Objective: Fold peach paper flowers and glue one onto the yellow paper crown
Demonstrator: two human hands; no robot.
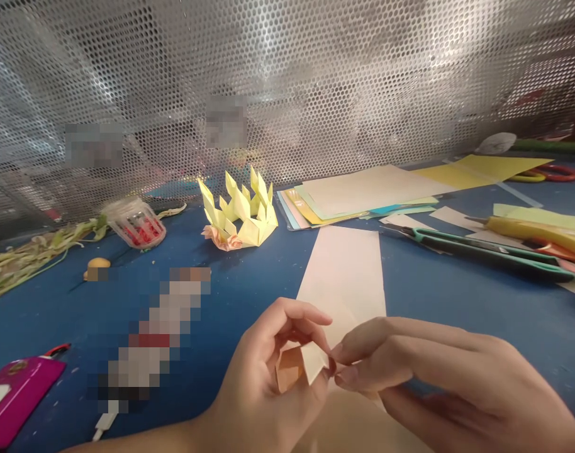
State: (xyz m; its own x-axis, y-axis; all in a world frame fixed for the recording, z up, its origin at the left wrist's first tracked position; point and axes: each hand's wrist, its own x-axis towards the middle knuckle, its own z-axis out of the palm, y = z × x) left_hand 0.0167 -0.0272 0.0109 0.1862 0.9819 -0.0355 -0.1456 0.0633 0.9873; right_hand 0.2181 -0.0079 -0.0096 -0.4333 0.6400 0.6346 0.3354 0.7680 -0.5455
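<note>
My left hand point(273, 377) is curled around a small folded piece of cream paper point(314, 362), gripping it near its right end. The fingertips of my right hand point(424, 371) are pinched together at the paper's right edge, touching my left fingers. Beneath and behind both hands lies a long cream paper strip point(346, 264) on the blue table point(231, 296). Farther back stands a ring of folded yellow paper points point(243, 214), with a pinkish folded part at its front left.
Coloured paper sheets point(358, 192) lie at the back. A green-black cutter point(485, 250) and a yellow tool point(528, 229) are at right, with red-handled scissors point(558, 173) behind. At left are a clear basket point(135, 223), dried leaves point(42, 251) and a magenta case point(23, 396).
</note>
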